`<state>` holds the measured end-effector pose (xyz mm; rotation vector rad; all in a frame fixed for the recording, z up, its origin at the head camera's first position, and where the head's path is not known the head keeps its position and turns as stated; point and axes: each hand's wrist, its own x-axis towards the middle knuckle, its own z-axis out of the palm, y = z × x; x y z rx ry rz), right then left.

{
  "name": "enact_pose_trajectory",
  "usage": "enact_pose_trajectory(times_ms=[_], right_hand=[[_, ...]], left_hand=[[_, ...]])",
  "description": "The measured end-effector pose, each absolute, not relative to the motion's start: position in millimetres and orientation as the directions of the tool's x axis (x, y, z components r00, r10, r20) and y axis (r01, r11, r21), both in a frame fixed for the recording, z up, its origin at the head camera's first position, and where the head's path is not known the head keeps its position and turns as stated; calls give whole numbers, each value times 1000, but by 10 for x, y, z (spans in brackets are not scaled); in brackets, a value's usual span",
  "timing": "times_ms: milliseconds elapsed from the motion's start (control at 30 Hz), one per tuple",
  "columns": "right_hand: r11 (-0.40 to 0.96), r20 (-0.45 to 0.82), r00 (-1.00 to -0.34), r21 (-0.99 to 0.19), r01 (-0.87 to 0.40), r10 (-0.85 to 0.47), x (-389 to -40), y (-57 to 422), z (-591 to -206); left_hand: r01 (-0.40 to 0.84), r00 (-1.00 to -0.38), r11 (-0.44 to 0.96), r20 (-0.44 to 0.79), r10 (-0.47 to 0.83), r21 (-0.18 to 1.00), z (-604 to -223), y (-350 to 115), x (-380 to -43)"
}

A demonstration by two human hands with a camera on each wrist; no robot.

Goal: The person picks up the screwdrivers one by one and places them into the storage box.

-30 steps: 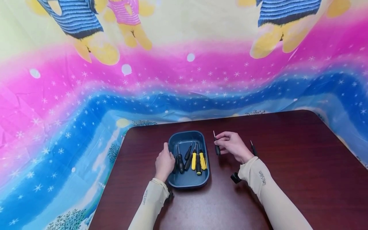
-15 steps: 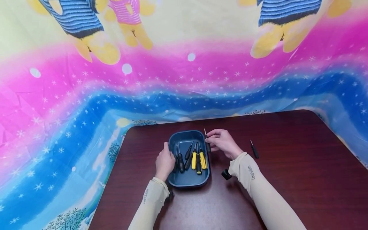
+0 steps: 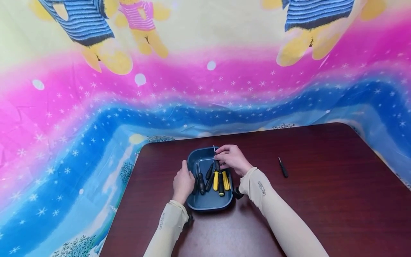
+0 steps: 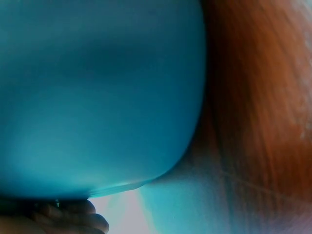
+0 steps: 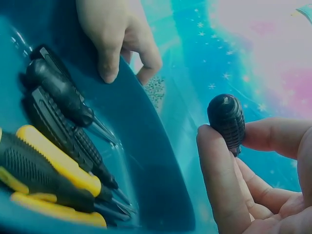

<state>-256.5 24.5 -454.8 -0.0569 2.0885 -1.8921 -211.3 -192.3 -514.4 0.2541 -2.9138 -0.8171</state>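
Observation:
A dark blue plastic bin (image 3: 207, 203) stands on the table. My left hand (image 3: 183, 182) grips its left wall, with the thumb inside the rim and fingers outside, as the right wrist view shows. Above the bin, my right hand (image 3: 233, 159) pinches a small black screwdriver (image 5: 226, 119) by its ribbed handle, shaft pointing up and away. Inside the bin lie several screwdrivers, among them a black one (image 3: 201, 184), a black-and-yellow one (image 3: 221, 185) and others with yellow handles (image 5: 58, 158). In the left wrist view, the bin's outer wall (image 4: 107, 107) hides most of the hand.
Another small black screwdriver (image 3: 283, 167) lies on the dark reddish-brown table (image 3: 327, 185) to the right. A printed cloth (image 3: 205, 82) with snowflakes and bears hangs behind the table and along its left side.
My right hand has carried the small black screwdriver leftward, from beside the bin to over it. The left hand has stayed on the bin's wall.

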Motion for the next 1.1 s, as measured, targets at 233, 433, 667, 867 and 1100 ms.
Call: enact_pose_trajectory(times_ms=[233, 433, 667, 867, 1100], right_hand=[[136, -231, -942, -970, 203, -242, -2596, 24, -4512], [154, -244, -940, -965, 212, -237, -2608, -140, -4518], [194, -270, -939, -954, 231, -211, -2625, -290, -4600], [212, -306, -930, -941, 263, -204, -2639, -349, -4644], [278, -307, -931, -928, 248, -197, -2688, -428, -4712]], left_hand=[[-151, -978, 834, 42, -204, 531, -5149, -1932, -2134], [-137, -981, 834, 46, -191, 535, -5149, -1931, -2146], [-140, -980, 838, 49, -194, 527, -5157, -1932, -2126], [-134, -981, 835, 49, -189, 534, -5166, -1943, -2128], [-116, -980, 841, 76, -183, 528, -5157, -1940, -2156]])
